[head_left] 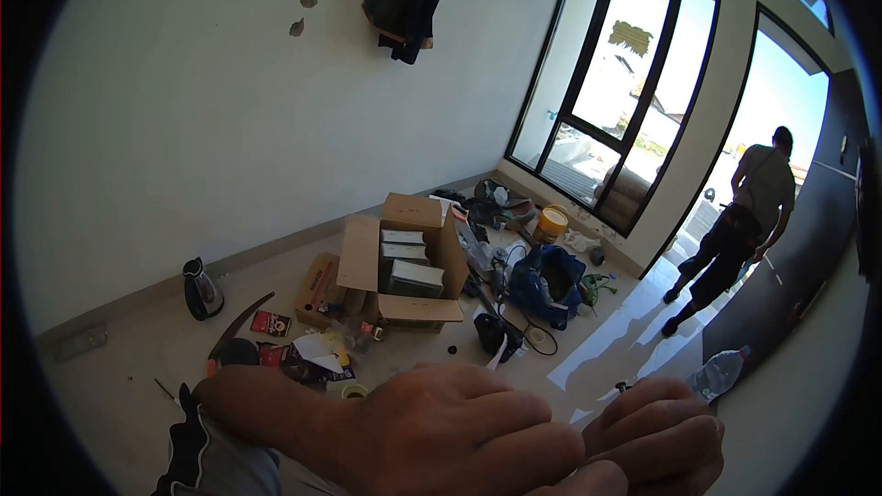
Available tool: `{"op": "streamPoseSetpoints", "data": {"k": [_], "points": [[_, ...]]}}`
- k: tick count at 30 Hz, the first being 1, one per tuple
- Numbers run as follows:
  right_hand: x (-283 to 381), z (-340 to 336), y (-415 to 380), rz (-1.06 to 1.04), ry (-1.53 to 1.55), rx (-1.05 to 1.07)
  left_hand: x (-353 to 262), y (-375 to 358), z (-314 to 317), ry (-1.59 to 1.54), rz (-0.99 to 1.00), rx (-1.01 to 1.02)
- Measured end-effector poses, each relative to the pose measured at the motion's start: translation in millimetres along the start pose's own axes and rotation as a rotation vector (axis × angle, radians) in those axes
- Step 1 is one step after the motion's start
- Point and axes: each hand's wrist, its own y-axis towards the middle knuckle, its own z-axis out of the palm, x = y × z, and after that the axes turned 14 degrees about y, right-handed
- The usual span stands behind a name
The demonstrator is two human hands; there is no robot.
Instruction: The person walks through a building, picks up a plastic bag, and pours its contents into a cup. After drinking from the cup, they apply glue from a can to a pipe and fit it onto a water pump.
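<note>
My left hand (459,427) reaches across the bottom of the view with its fingers curled inward. Close beside it, at the lower right, my right hand (657,432) is also closed, fingers bent. Whatever either hand holds is hidden behind the knuckles. A thin pale strip (499,351) shows just above my left hand; whether it is held or lies beyond cannot be told. A small dark object (623,387) appears by the right knuckles, too small to name.
An open cardboard box (358,257) with white-topped packs stands on the floor. Around it are a kettle (202,289), a blue bag (542,289), a yellow bucket (551,223) and loose clutter. A plastic bottle (719,373) is at right. Another person (758,193) stands at the open doorway.
</note>
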Motion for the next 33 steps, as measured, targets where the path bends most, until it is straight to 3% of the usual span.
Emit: {"op": "streamPoseSetpoints", "data": {"k": [4,8,11,17,19,22,24,26,27,29,30,33], "points": [[5,2,0,0.061,0.037,-0.008,-9,4,-7,0.024,-0.044,0.125],[13,0,6,0.109,0.018,0.020,-21,-1,-20,-0.244,-0.323,0.477],[18,2,7,0.146,0.005,0.002,-22,-1,-23,-0.283,-0.388,0.565],[20,5,4,0.171,-0.014,-0.009,-22,0,-27,-0.279,-0.356,0.675],[18,6,3,0.172,-0.012,-0.026,-14,7,-24,-0.076,-0.046,0.556],[10,20,-4,0.202,0.020,-0.142,-10,1,-29,0.020,0.074,0.559],[-3,41,-22,0.268,0.023,-0.271,-20,-16,-37,-0.064,-0.137,0.688],[-16,49,-47,0.408,0.066,-0.165,-39,-47,-42,-0.229,-0.515,0.860],[-27,48,-61,0.486,0.108,0.008,-48,-71,-44,-0.270,-0.648,0.911],[-48,77,-110,0.588,0.137,-0.048,-65,-112,-51,-0.317,-0.920,1.098],[-53,89,-129,0.745,0.168,-0.063,-74,-127,-56,-0.317,-1.060,1.230],[-67,113,-189,1.152,0.228,-0.004,-100,-205,-105,-0.071,-1.247,1.365]]}}
